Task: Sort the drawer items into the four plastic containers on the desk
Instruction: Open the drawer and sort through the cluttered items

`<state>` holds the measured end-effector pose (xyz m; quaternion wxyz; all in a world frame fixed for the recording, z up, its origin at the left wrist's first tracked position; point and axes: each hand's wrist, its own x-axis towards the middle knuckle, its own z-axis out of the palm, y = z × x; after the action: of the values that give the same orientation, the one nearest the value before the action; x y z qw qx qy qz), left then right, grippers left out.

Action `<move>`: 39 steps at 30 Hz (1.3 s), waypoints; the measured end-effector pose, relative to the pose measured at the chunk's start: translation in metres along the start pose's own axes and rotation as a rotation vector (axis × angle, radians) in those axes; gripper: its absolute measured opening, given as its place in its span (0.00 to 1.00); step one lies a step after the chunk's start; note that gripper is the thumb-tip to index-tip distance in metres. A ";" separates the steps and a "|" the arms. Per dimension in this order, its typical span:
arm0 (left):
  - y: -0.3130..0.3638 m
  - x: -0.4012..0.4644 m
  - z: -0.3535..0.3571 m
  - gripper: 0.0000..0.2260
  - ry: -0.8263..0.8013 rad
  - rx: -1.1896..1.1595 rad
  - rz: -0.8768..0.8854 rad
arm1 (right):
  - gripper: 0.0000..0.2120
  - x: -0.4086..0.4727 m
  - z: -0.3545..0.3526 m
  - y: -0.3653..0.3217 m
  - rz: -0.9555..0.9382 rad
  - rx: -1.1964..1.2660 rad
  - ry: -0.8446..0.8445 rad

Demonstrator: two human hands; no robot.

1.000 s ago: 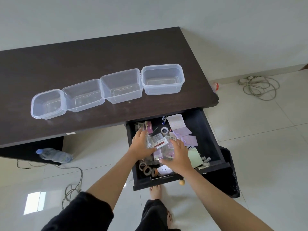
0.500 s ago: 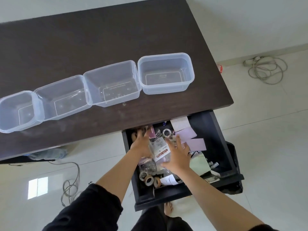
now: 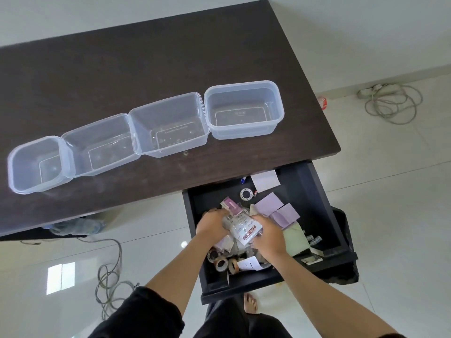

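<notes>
Several clear plastic containers stand in a row on the dark desk (image 3: 151, 59): the rightmost container (image 3: 244, 109), two middle containers (image 3: 169, 124) (image 3: 100, 145) and the leftmost container (image 3: 36, 164), all holding nothing. Below the desk edge the black drawer (image 3: 317, 198) is pulled out. Inside it my left hand (image 3: 211, 222) and my right hand (image 3: 267, 234) grip a bundle of clear sticky-note packets (image 3: 242, 228) from both sides. Purple sticky notes (image 3: 277, 208), a green pad (image 3: 294, 239), tape rolls (image 3: 223, 262) and a small white tape ring (image 3: 244, 193) lie loose around them.
A white paper square (image 3: 264, 180) lies at the drawer's back. On the tiled floor there is a coiled cable (image 3: 390, 102) to the right, another cable (image 3: 109, 281) to the left, and a plastic bottle (image 3: 73, 226) under the desk. My bare foot (image 3: 250, 302) shows below the drawer.
Both hands have closed in on the packet bundle, the fingers now curled round it. The camera has tilted and moved nearer, so the desk and drawer appear larger.
</notes>
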<state>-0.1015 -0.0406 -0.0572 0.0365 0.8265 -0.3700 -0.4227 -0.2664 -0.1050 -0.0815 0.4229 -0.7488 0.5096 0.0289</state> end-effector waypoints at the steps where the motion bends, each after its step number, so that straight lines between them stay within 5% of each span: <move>1: 0.000 -0.002 -0.001 0.23 0.018 -0.006 0.009 | 0.23 0.000 -0.005 0.001 0.015 0.044 -0.019; 10: 0.016 -0.029 -0.017 0.08 0.145 -0.175 0.006 | 0.19 -0.005 -0.068 -0.004 -0.018 0.216 -0.101; 17: 0.050 -0.046 -0.037 0.18 0.226 -0.289 0.059 | 0.16 -0.014 -0.120 -0.004 -0.023 0.276 -0.025; 22: 0.079 -0.059 -0.036 0.09 0.271 -0.330 0.090 | 0.16 -0.022 -0.155 0.008 -0.053 0.308 -0.001; 26: 0.110 -0.074 -0.022 0.15 0.353 -0.357 0.095 | 0.17 -0.028 -0.186 0.032 -0.092 0.334 -0.007; 39: 0.168 -0.147 0.057 0.15 0.622 -0.455 -0.232 | 0.09 -0.037 -0.223 0.087 -0.147 0.045 -0.265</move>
<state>-0.2949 -0.0538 0.0674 0.2808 0.9221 -0.1427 -0.2247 -0.4391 -0.2359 0.0268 0.5042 -0.7639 0.3937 0.0853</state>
